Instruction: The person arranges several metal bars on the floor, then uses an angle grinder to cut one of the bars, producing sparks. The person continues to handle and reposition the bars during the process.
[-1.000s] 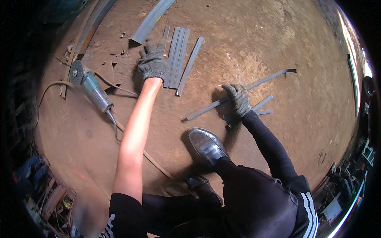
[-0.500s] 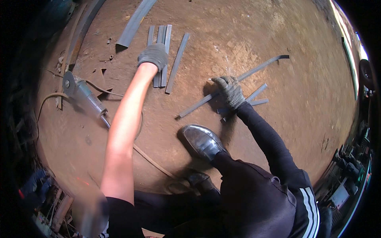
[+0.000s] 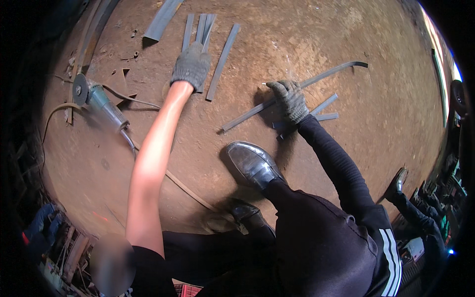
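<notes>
In the head view, the left hand (image 3: 190,64), in a grey knitted glove, reaches forward with its back turned up, and the bare forearm (image 3: 151,163) rises to it from the lower left. It lies over a small group of metal strips (image 3: 200,29); its fingers point away from the person, but their tips are hidden, so one cannot tell how tightly they close. The right hand (image 3: 288,100), gloved likewise, rests across the long strip (image 3: 324,73), its black sleeve (image 3: 334,158) coming from the lower right; whether its fingers grip the metal cannot be told.

The grouped strips are grey, narrow and straight, and their far ends spread slightly like a fan. One single strip (image 3: 222,62) lies slanted just beside them, to the right. The long strip runs obliquely on the brown ground (image 3: 376,114), its far end curved, and shorter pieces (image 3: 325,103) lie near the right hand.

One second ago, the left hand was open at the left side of the group, whose strips lay parallel; now it covers them. The right hand stays on the long strip. Another person's shoe (image 3: 400,180) has appeared at the right.
</notes>
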A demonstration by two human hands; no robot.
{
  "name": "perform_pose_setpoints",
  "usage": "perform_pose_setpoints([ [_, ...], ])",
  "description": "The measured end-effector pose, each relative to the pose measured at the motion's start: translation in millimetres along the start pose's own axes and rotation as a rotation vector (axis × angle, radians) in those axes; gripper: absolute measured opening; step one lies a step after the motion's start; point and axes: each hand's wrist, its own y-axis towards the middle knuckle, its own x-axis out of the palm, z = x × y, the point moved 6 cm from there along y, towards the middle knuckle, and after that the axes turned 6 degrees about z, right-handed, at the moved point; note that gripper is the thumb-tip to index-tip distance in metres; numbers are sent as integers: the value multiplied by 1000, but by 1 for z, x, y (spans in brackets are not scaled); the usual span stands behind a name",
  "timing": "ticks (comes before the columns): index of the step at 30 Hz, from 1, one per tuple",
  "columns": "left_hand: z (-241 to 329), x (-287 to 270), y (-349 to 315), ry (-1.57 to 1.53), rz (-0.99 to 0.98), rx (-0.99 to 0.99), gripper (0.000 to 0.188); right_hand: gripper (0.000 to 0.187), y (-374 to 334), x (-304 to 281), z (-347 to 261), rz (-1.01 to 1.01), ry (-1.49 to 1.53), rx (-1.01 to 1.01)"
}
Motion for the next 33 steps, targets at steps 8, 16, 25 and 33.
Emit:
perform_pose_setpoints([
  [8,52,17,-121,30,-78,167,41,44,12,-24,19,410,404,373],
  [16,63,75,-155,125,-75,438,37,33,6,-37,51,401,384,557],
  [25,56,91,-163,91,-48,336,52,50,15,-45,8,-83,169,243],
  [33,-46,21,-185,186,-152,388,76,50,6,-17,-6,-212,79,-149],
])
